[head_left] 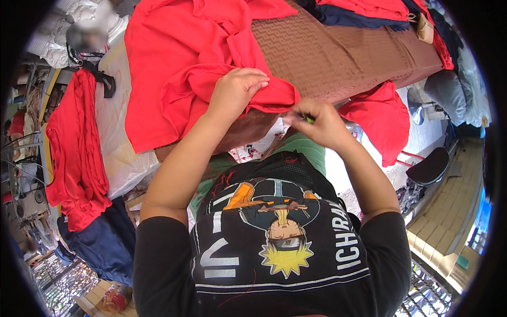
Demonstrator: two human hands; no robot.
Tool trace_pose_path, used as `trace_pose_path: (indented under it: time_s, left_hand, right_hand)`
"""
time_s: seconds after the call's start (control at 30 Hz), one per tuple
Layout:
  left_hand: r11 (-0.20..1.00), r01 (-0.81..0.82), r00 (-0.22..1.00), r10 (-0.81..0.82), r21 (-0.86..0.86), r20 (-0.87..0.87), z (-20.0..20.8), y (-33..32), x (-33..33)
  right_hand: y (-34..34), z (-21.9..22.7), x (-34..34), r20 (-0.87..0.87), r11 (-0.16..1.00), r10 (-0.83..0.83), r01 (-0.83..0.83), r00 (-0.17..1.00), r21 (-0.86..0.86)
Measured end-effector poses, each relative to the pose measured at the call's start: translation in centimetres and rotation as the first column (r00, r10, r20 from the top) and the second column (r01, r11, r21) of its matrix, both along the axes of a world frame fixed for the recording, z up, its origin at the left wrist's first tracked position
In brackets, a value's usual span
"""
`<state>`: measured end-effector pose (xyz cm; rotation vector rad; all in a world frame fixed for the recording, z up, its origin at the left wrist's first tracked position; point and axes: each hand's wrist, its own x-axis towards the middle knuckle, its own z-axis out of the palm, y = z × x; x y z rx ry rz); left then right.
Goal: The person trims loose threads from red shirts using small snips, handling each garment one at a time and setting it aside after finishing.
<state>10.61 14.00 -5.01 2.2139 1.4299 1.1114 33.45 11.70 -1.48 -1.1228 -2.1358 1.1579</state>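
Note:
A large red garment [185,47] lies in loose folds over the table, one end of it drawn toward me at the near edge. My left hand [237,92] pinches the red cloth near that end, fingers closed on a fold. Just right of the cloth's tip is my right hand [319,124], its fingers curled around a small yellow-green object [309,119]. Most of that object is hidden in the fingers, and the fingertips are blurred, so its kind cannot be made out.
A brown patterned cloth [327,58] covers the table. Red and navy garments [364,13] are piled at the far right. More red cloth [383,119] hangs over a seat at right; red garments [76,142] hang at left. Another person [87,37] is at the far left.

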Motion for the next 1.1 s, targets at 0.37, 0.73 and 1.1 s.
trace_pose_path:
  time_s: [0.37,0.73,1.1]
  left_hand:
    - [0.993,-0.010,0.998,0.002,-0.118,-0.068,0.6,0.7,0.3]
    - [0.901,0.072,0.934,0.089,-0.428,0.345,0.0,0.8,-0.7]
    - [0.990,-0.011,0.999,0.016,-0.139,0.034,-0.1,0.9,0.0]
  right_hand:
    - [3.9,-3.9,-2.7,-0.101,0.958,-0.284,0.287,0.954,0.019]
    - [4.0,-3.1,-2.7,-0.037,0.961,-0.277,0.278,0.960,0.002]
    - [3.9,-2.9,-2.7,-0.001,0.962,-0.272,0.271,0.962,0.039]
